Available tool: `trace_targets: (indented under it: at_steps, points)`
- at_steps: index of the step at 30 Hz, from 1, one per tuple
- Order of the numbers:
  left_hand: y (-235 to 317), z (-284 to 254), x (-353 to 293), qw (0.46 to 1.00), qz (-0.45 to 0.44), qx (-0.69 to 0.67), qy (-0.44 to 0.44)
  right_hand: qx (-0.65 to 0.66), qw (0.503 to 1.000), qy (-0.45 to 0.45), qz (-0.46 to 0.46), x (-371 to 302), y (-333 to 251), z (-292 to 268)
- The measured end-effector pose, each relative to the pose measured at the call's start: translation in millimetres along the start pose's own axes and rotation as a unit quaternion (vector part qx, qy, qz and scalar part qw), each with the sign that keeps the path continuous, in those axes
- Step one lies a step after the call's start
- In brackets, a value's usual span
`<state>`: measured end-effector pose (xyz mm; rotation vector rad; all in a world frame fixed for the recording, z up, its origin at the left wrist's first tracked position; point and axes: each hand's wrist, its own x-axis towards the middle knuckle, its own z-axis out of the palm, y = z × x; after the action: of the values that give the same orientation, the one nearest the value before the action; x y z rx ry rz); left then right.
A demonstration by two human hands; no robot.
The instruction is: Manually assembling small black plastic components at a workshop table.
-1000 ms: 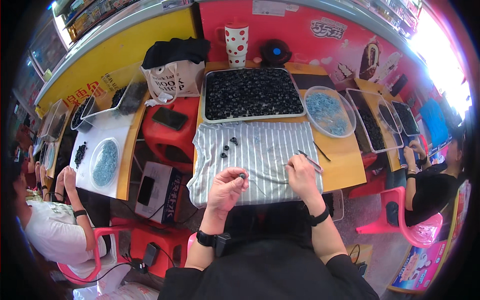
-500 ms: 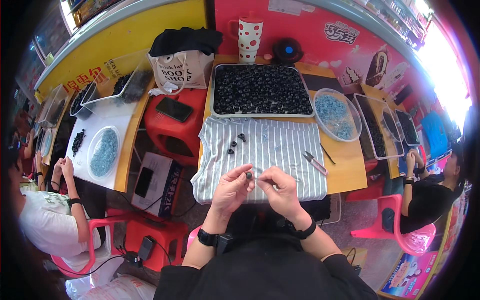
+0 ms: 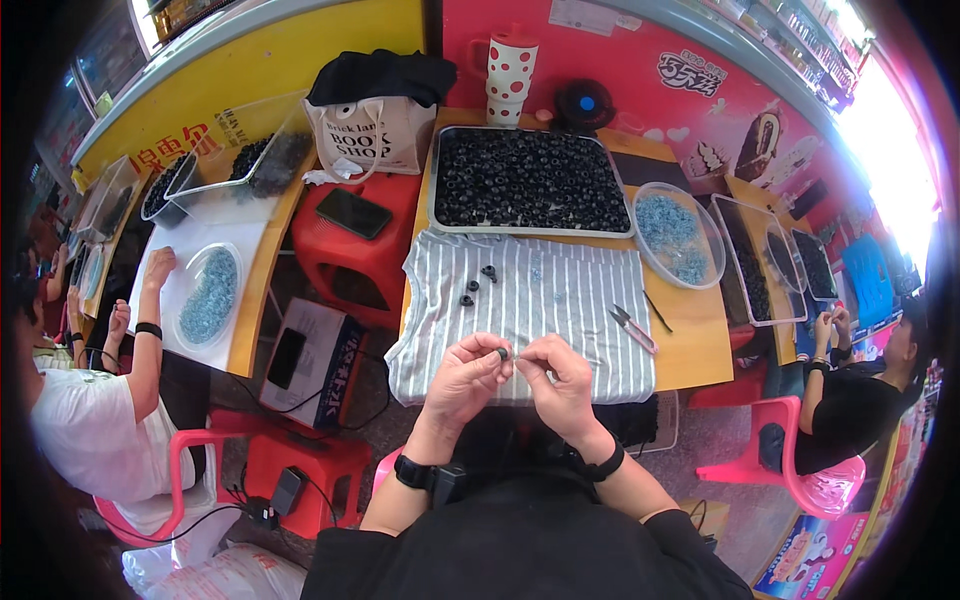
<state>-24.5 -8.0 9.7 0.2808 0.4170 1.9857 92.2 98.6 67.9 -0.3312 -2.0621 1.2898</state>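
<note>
Just in front of me, over the near edge of a striped cloth (image 3: 450, 345), my left hand (image 3: 462, 378) pinches a small round black part (image 3: 503, 353). Close beside it, my right hand (image 3: 560, 378) has thumb and forefinger pressed together; whatever they grip is too small to make out. The two sets of fingertips nearly meet. Several loose black parts (image 3: 472, 287) lie on the cloth, along with a few small clear pieces (image 3: 535, 272). To the right of my right hand rest grey-and-pink tweezers or snips (image 3: 633, 328) and a thin dark stick (image 3: 658, 311).
A metal tray (image 3: 530, 231) full of black parts sits behind the cloth. Right of it is a round clear tub (image 3: 716, 268) of pale blue pieces. A spotted tumbler (image 3: 509, 85) stands at the back. Red stools (image 3: 345, 250) are left; co-workers sit on both sides.
The left co-worker's hands have moved apart, one reaching over the white sheet beside the tub. My hands remain close together with the black part still held; the view has shifted slightly.
</note>
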Motion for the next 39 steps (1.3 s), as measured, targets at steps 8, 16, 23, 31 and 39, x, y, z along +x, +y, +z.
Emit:
trace_targets:
  at_steps: [8, 16, 23, 31, 39]
  points:
    - [-2.7, 0.9, -0.7, 1.0, -0.003, 0.003, 0.026, -0.04, 0.997, 0.008, -0.062, 2.1, -5.7, 4.7]
    - [-6.7, -7.7, -2.0, 0.997, 0.021, 0.068, -0.024, -0.094, 0.991, -0.057, -0.071, 4.2, -3.0, -3.4]
    - [-7.5, -2.2, -3.4, 1.0, 0.007, 0.014, 0.005, 0.044, 0.988, -0.06, 0.138, 23.5, 11.3, -27.8]
    - [-0.3, -1.0, 0.8, 0.999, 0.016, -0.016, 0.027, -0.174, 0.978, -0.101, 0.057, 35.9, 33.8, -64.5]
    - [0.9, 1.6, -1.3, 1.0, 0.003, -0.013, 0.018, -0.267, 0.946, -0.173, 0.064, 35.7, 32.1, -38.7]
